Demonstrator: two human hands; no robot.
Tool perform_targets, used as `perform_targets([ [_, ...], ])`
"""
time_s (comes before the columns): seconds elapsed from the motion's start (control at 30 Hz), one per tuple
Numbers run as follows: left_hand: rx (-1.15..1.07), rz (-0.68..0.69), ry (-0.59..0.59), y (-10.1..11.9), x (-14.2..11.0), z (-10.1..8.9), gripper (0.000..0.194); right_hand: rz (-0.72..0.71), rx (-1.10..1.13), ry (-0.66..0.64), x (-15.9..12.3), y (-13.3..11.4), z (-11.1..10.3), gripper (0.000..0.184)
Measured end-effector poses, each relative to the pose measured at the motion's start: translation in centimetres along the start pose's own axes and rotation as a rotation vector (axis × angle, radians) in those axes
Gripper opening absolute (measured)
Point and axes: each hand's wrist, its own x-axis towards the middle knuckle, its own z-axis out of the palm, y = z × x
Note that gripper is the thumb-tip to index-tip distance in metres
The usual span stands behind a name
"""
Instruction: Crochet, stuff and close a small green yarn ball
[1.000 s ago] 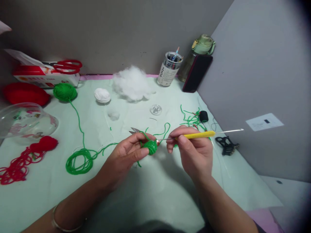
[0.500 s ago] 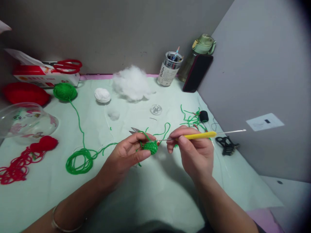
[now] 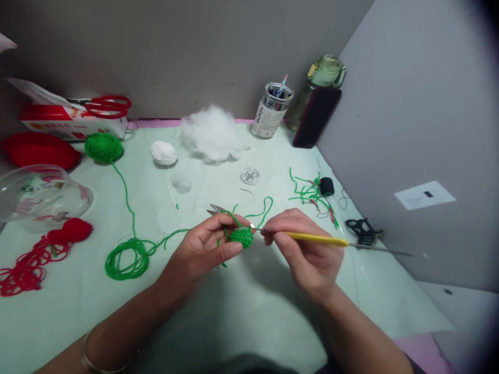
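My left hand pinches a small green crocheted piece between thumb and fingers, with green yarn trailing over the fingers. My right hand is closed on a crochet hook with a yellow handle. One thin metal end of the hook points at the upper right edge of the crochet; whether it is inside a stitch I cannot tell. The other metal end sticks out to the right, blurred. Just behind my left fingertips show the blades of some scissors. Green yarn runs left to a loose coil.
Left are a green yarn ball, tangled red yarn, a clear plastic bowl and a tissue box with red scissors. White stuffing, a can of pens and a phone stand behind; yarn scraps lie right.
My right hand has shifted slightly left, closer to the crochet. The hook has tilted so its far right end is now lower. My left hand and the crochet have hardly moved.
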Motion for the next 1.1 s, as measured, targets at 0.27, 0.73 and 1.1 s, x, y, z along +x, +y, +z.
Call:
perform_targets([
  [0.27, -0.038, -0.001, 0.053, -0.1, 0.0, 0.3, 0.052, -0.218, -0.292, -0.049, -0.6, 0.1, 0.4, 0.035],
  [0.73, -0.013, 0.033, 0.061, 0.1, 0.2, 0.4, 0.09, 0.308, 0.399, 0.076, -0.4, 0.7, 1.7, 0.014],
  [1.1, 0.738, 0.259, 0.039, -0.6, -0.2, -0.3, 0.077, 0.866, 0.823, -0.13, 0.2, 2.3, 1.4, 0.018],
])
